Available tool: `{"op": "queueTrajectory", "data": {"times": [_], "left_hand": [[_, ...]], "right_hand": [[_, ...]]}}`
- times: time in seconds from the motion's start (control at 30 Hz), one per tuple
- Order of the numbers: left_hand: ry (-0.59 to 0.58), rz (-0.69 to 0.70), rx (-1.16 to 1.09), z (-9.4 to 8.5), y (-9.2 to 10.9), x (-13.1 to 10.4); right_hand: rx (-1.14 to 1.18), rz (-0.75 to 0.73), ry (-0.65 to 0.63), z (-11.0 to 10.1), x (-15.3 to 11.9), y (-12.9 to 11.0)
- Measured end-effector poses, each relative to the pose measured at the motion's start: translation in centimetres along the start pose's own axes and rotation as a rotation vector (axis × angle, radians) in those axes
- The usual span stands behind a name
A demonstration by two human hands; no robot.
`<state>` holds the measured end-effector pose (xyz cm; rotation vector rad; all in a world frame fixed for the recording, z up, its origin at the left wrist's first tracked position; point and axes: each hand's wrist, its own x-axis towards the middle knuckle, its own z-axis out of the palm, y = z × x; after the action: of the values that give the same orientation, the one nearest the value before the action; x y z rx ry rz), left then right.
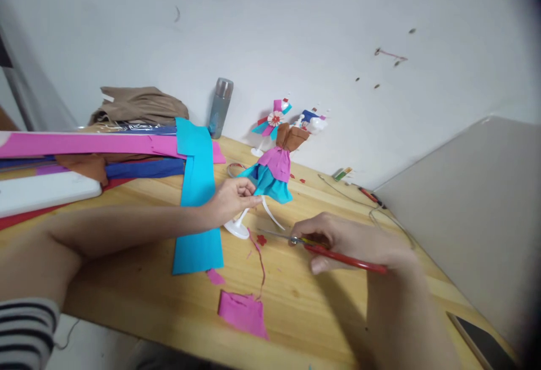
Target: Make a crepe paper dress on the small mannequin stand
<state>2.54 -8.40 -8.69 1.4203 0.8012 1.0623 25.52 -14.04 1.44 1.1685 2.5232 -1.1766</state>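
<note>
My left hand [231, 202] pinches the lower edge of a layered crepe-paper piece, teal [273, 184] at the bottom, pink [276, 161] in the middle and brown [291, 137] on top. Below it stands a white round base [237, 229] with a short stem, and a thin white strip [273, 214] hangs down. My right hand [333, 239] grips red-handled scissors [344, 258], their blades pointing left just below the strip's end. A small red flower shape [261, 240] lies under the blades.
A long teal paper strip [198, 212] lies left, beside a pink roll [105, 144] and a white bar [46, 192]. A bottle [221, 108], decorated stand [274, 119] and brown cloth [139, 106] are behind. Pink scrap [243, 313] lies in front; a phone [482, 342] lies at right.
</note>
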Motion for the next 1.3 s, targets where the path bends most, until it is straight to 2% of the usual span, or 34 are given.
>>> {"op": "queueTrajectory", "data": {"times": [0.17,0.23,0.4,0.5,0.63,0.8,0.9,0.97,1.07,1.17,1.3], "left_hand": [[0.075,0.075,-0.020,-0.3,0.7,0.2],[0.095,0.085,-0.054,-0.3,1.0,0.3],[0.086,0.069,-0.096,-0.7,1.0,0.8],[0.070,0.015,-0.086,-0.9,0.9,0.8],[0.013,-0.124,-0.083,-1.0,1.7,0.3],[-0.069,-0.218,-0.134,-0.9,2.9,-0.1],[-0.070,-0.232,-0.136,-1.1,3.1,0.2],[-0.055,-0.225,-0.134,-1.3,3.1,0.4],[-0.049,-0.220,-0.126,-1.8,3.1,0.8],[-0.087,-0.196,-0.148,-2.3,3.0,1.1],[-0.204,-0.201,-0.239,-2.6,2.9,1.5]], "right_hand": [[-0.124,0.203,0.150,0.1,1.0,0.8],[-0.155,0.246,0.166,0.0,1.1,1.0],[0.011,0.064,0.094,-0.5,0.5,1.0],[0.089,-0.041,0.120,-0.6,0.1,1.1],[0.158,-0.137,0.300,-0.7,-0.3,2.1],[0.255,-0.206,0.485,-0.5,-0.2,3.2],[0.277,-0.181,0.737,0.0,0.5,3.1],[0.218,-0.178,0.924,0.2,1.2,2.9],[-0.035,-0.102,1.129,0.4,2.3,2.6],[-0.239,-0.045,1.218,0.4,3.1,2.4],[-0.256,-0.045,1.298,0.6,3.7,2.8]]}}
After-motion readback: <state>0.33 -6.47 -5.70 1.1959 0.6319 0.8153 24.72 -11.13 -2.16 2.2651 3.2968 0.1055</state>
